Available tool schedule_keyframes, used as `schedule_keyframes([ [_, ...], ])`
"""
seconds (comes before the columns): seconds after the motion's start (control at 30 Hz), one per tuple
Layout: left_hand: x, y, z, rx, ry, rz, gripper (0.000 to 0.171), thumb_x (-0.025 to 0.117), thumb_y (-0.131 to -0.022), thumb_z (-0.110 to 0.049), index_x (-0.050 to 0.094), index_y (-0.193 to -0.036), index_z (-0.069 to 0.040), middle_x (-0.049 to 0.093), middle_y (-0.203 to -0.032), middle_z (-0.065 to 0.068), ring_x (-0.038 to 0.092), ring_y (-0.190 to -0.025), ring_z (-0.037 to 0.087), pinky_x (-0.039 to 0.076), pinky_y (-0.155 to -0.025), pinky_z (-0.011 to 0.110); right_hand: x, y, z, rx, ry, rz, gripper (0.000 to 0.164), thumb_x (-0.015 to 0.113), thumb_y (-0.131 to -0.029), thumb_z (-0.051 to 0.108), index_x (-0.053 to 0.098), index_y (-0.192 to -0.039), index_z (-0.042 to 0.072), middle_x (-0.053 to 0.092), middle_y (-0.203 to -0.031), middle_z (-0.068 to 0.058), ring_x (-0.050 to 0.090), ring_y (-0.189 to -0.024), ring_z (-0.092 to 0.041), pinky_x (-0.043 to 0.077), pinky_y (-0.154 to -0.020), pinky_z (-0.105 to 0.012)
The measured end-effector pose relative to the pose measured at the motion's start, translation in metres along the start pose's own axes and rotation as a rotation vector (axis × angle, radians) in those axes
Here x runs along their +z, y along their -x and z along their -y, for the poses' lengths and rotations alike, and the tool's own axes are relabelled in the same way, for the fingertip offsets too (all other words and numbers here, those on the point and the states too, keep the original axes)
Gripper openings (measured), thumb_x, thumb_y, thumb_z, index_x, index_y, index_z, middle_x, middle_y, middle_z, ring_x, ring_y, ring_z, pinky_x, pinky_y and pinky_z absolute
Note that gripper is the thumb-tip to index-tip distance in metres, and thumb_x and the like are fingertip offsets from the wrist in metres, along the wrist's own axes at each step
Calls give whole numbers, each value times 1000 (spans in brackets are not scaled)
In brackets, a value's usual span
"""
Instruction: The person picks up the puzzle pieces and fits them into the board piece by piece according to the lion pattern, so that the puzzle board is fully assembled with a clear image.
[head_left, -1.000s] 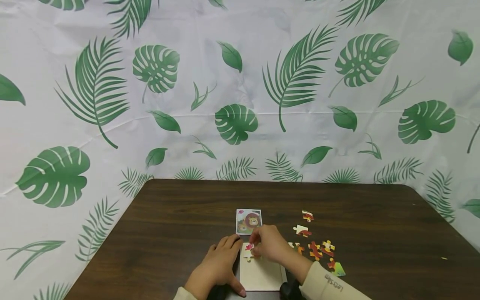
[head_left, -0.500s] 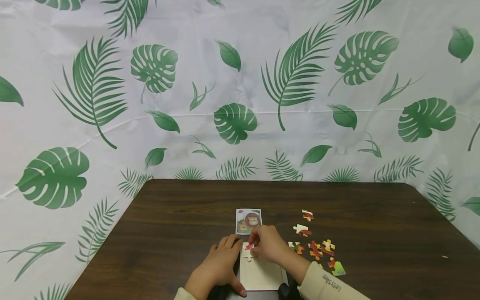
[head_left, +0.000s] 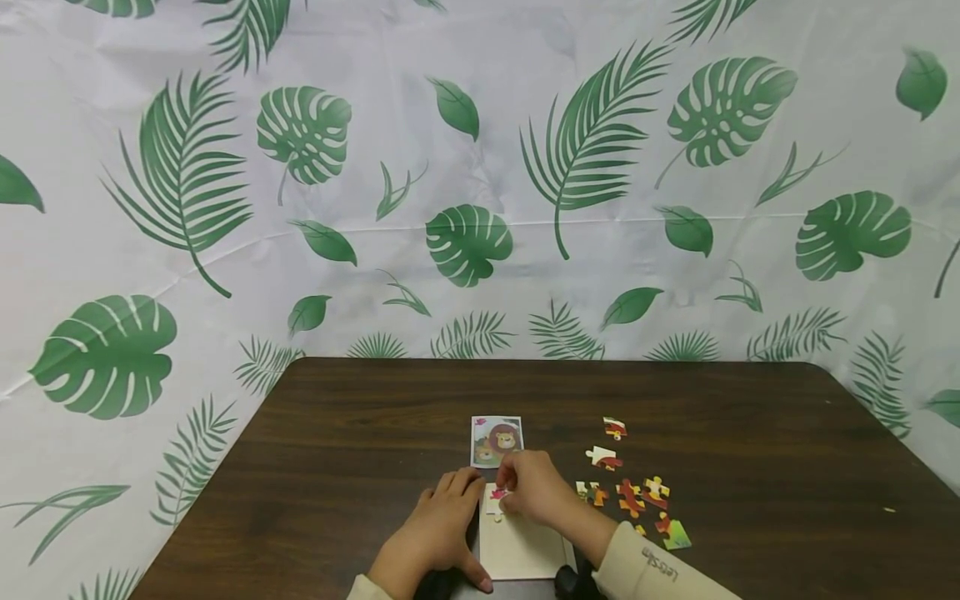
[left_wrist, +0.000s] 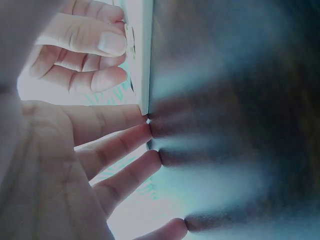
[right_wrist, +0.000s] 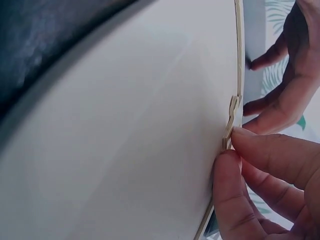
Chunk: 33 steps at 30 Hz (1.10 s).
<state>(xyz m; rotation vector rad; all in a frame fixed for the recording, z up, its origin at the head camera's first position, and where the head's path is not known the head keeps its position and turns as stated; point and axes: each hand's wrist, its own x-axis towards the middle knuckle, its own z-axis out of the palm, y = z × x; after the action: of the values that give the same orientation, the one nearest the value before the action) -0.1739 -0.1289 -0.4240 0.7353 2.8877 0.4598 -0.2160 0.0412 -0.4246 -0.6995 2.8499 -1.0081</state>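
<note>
A pale wooden puzzle board lies in front of me, with a pink-and-white jigsaw piece in its far left corner. My right hand is over that corner; in the right wrist view its thumb and forefinger pinch at the end of a thin jigsaw piece by the board's raised edge. Fingertips hide part of what they grip. Fingers spread, my left hand rests along the board's left side. The left wrist view has its fingertips down on the table and against the board's edge.
A picture card with a lion lies just beyond the board. Several loose jigsaw pieces are scattered to the right on the dark wooden table. A leaf-printed cloth hangs behind the table.
The right fingers have shifted very slightly at the corner piece. The left hand stays in place, and the head view has tilted a little.
</note>
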Motion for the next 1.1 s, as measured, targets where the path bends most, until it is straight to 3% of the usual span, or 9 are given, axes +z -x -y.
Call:
schedule_keyframes([
  [0.23,-2,1,-1,5,2,5,113,85,-43,-57,44,-134,-3,37,-136,11,33,-124,29,36,-88,56,0,0,-2,3,-13,7,22,79,-62,-2,60,-68,9,47,-58,6,42,-54,-7,36,-49,-23],
  [0.47,-3,1,-2,-13,8,58,114,82,-47,-59,40,-138,-4,33,-140,12,30,-127,29,36,-89,55,1,1,-2,3,-31,8,22,76,-62,-5,60,-66,9,47,-56,6,42,-52,-6,36,-46,-22],
  [0.77,-4,1,-2,13,21,26,113,84,-45,-56,40,-138,-9,34,-138,12,32,-124,31,37,-86,56,2,0,-2,-4,-26,-2,22,75,-62,-6,59,-66,8,47,-57,6,42,-52,-7,36,-45,-22],
  [1.1,-2,-1,1,12,31,34,112,83,-47,-57,41,-137,-8,34,-138,12,32,-125,32,36,-87,57,-8,1,-2,-39,-61,-29,13,72,-71,-3,63,-70,7,53,-61,7,48,-55,-5,41,-49,-22],
])
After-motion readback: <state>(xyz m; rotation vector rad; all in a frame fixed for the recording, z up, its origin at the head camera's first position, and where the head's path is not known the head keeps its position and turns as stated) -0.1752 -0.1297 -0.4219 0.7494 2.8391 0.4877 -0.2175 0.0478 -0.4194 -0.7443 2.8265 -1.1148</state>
